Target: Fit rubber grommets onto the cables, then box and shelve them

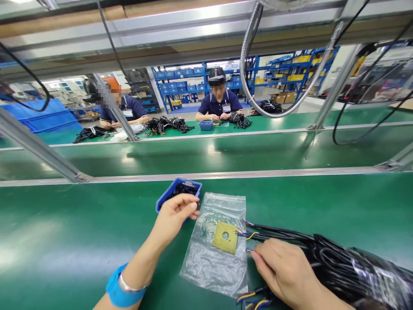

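My left hand (pixel 178 215) is closed in a pinch beside the blue bin (pixel 158 204), with a small black part (pixel 198 206) at its fingertips. Small dark pieces fill the bin. My right hand (pixel 284 269) pinches the thin coloured wire end (pixel 248 250) of a black cable, at the right edge of a clear plastic bag (pixel 222 273). On the bag lies a square yellowish plate (pixel 225 237) with a round hole. Other wire ends reach the plate's right side. A bundle of black cables (pixel 335 258) runs off to the right, partly under my right hand.
A metal rail (pixel 206 175) crosses behind the green table (pixel 64 232). Slanted metal posts (pixel 41 146) rise from it. A flexible metal hose (pixel 248 86) hangs overhead. Across the bench, two people (pixel 220 103) sit with cable bundles (pixel 167 125) and a small blue bin (pixel 205 125).
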Tool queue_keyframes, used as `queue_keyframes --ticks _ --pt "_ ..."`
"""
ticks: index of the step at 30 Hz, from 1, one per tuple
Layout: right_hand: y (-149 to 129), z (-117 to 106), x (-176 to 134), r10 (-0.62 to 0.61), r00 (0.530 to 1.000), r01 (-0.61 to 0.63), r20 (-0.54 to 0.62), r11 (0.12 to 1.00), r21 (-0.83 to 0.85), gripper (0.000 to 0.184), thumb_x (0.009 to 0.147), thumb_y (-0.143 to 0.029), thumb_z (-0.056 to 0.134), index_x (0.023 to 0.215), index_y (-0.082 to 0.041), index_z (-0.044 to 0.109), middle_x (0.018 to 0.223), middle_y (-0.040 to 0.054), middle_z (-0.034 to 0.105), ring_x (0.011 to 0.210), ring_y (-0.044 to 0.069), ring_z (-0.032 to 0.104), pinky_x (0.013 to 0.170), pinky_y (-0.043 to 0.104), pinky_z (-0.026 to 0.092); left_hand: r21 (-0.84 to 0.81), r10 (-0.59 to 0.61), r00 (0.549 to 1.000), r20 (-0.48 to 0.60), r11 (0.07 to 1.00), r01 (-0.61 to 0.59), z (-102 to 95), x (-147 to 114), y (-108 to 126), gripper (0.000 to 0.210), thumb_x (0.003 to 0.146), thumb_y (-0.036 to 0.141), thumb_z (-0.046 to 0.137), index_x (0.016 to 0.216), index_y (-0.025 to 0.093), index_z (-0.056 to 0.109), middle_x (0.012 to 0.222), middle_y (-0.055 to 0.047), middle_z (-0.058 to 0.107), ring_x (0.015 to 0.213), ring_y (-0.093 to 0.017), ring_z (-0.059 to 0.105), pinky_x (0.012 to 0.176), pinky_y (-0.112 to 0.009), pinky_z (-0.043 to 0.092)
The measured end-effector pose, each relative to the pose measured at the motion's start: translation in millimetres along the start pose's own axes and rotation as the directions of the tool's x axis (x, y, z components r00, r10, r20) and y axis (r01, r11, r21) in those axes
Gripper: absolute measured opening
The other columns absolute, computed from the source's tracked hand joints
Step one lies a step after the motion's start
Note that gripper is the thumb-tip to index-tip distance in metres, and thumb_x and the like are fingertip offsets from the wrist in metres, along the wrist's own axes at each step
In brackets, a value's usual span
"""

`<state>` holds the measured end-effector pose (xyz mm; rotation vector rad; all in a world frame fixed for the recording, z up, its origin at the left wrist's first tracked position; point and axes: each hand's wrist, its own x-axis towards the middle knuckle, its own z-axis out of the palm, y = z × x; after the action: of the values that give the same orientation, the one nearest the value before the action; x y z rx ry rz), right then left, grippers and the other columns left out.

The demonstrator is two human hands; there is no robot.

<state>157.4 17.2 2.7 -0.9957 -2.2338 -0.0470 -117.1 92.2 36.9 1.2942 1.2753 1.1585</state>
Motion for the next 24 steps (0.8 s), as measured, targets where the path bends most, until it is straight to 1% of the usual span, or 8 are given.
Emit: queue_keyframes --ticks 6,12,14,16,17,19,21,24 --pt "-1 -3 2 0.005 1.0 -0.006 0.008 0.999 0.054 0.017 0.092 -0.015 0.048 0.079 -0.017 0.059 0.063 0.0007 0.053 0.057 0.013 0.047 0.054 0.026 0.034 -0.321 -0.293 0.92 0.26 0.872 0.369 35.5 -18 -7 0.047 0.049 0.046 0.087 0.068 0.011 0.062 0.054 -0.001 0.065 0.044 -0.01 0.059 0.04 -0.018 0.046" --pt "0 -6 1 0.011 0.999 -0.013 0.033 0.998 0.058 0.017 0.092 -0.017 0.049 0.079 -0.016 0.06 0.064 0.0012 0.054 0.058 0.013 0.044 0.056 0.027 0.035 -0.217 -0.307 0.868 0.39 0.886 0.41 45.1 -22 -22 0.043 0.058 0.042 0.083 0.081 0.009 0.068 0.066 -0.006 0.071 0.054 -0.012 0.065 0.051 -0.022 0.053" --pt "0 -7 1 0.015 0.999 -0.018 0.044 0.998 0.064 0.017 0.092 -0.018 0.049 0.078 -0.016 0.06 0.065 0.0017 0.055 0.059 0.013 0.045 0.057 0.028 0.036 -0.043 -0.205 0.908 0.365 0.971 0.236 47.8 -25 -26 0.033 0.071 0.038 0.074 0.09 0.011 0.069 0.073 -0.007 0.072 0.063 -0.014 0.067 0.061 -0.028 0.055" --pt "0 -8 0 0.025 0.998 -0.029 0.059 0.997 0.077 0.018 0.092 -0.018 0.049 0.077 -0.015 0.059 0.065 0.0021 0.055 0.06 0.013 0.045 0.057 0.028 0.036 0.235 0.04 0.941 0.335 0.964 -0.125 52.0 -29 -27 0.02 0.081 0.031 0.064 0.09 0.015 0.07 0.079 -0.006 0.072 0.072 -0.015 0.066 0.069 -0.031 0.055" --pt "0 -8 0 0.029 0.997 -0.034 0.065 0.996 0.083 0.019 0.092 -0.018 0.049 0.076 -0.015 0.059 0.065 0.0022 0.055 0.06 0.013 0.045 0.057 0.028 0.036 0.373 0.19 0.913 0.361 0.868 -0.328 54.8 -31 -27 0.016 0.084 0.027 0.06 0.088 0.016 0.07 0.083 -0.007 0.071 0.076 -0.016 0.065 0.072 -0.031 0.053" --pt "1 -9 1 0.033 0.997 -0.039 0.069 0.995 0.089 0.02 0.092 -0.019 0.049 0.076 -0.015 0.06 0.065 0.0022 0.054 0.059 0.013 0.045 0.057 0.028 0.036 0.545 0.383 0.779 0.496 0.561 -0.623 61.2 -34 -27 0.015 0.085 0.021 0.056 0.084 0.018 0.07 0.091 -0.008 0.069 0.083 -0.018 0.062 0.075 -0.033 0.051" --pt "1 -10 1 0.035 0.997 -0.041 0.066 0.995 0.09 0.02 0.092 -0.019 0.048 0.077 -0.015 0.06 0.064 0.0021 0.054 0.059 0.013 0.045 0.057 0.028 0.036 0.596 0.399 0.669 0.627 0.308 -0.742 67.2 -36 -25 0.014 0.085 0.02 0.056 0.082 0.018 0.07 0.096 -0.008 0.067 0.085 -0.021 0.059 0.072 -0.035 0.048" --pt "0 -11 2 0.042 0.997 -0.048 0.06 0.994 0.101 0.018 0.092 -0.019 0.049 0.08 -0.015 0.061 0.065 0.0022 0.055 0.059 0.014 0.046 0.056 0.028 0.038 0.615 0.292 0.646 0.706 0.201 -0.763 72.4 -36 -21 0.011 0.083 0.02 0.057 0.08 0.018 0.068 0.094 -0.007 0.066 0.086 -0.023 0.056 0.07 -0.038 0.045"
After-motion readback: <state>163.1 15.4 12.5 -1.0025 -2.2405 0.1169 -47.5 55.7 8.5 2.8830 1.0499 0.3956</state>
